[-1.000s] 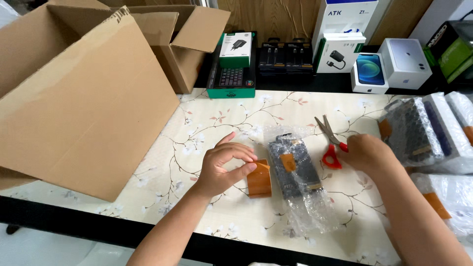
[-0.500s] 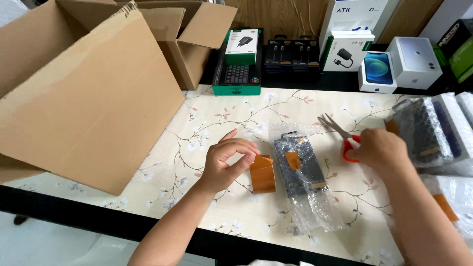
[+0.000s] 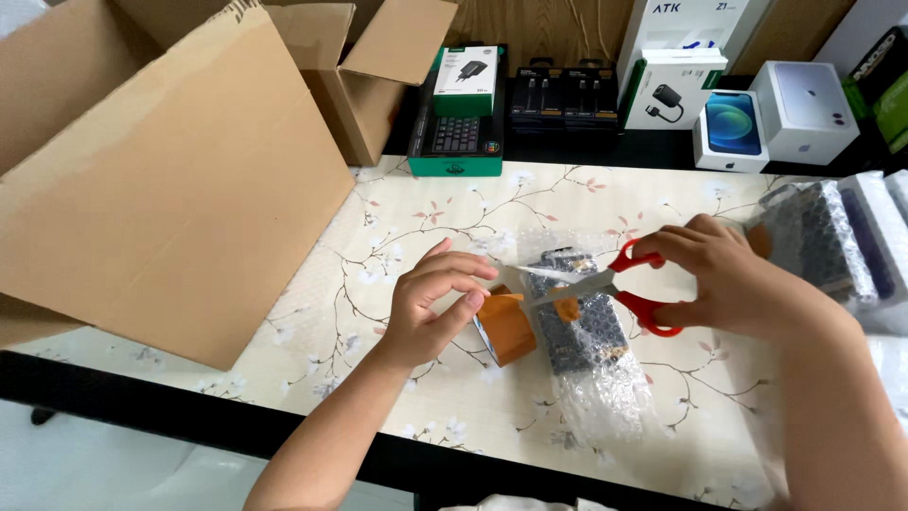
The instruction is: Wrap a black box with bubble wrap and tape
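My left hand (image 3: 437,301) pinches a strip of tape pulled from an orange-brown tape roll (image 3: 506,327) that stands on the flowered tablecloth (image 3: 407,227). My right hand (image 3: 733,279) holds red-handled scissors (image 3: 619,281), blades open and pointing left at the stretched tape just above the roll. Under the scissors lies a dark item wrapped in bubble wrap (image 3: 591,336), with a patch of orange tape on it.
A large open cardboard box (image 3: 161,170) fills the left side. Retail boxes (image 3: 662,85) line the table's far edge. More bubble-wrapped packages (image 3: 832,237) sit at the right. The table's black front edge (image 3: 189,407) runs along the bottom.
My right hand turned the scissors and brought them left, from beside the wrapped item to the tape at the roll. My left hand kept its pinch on the tape.
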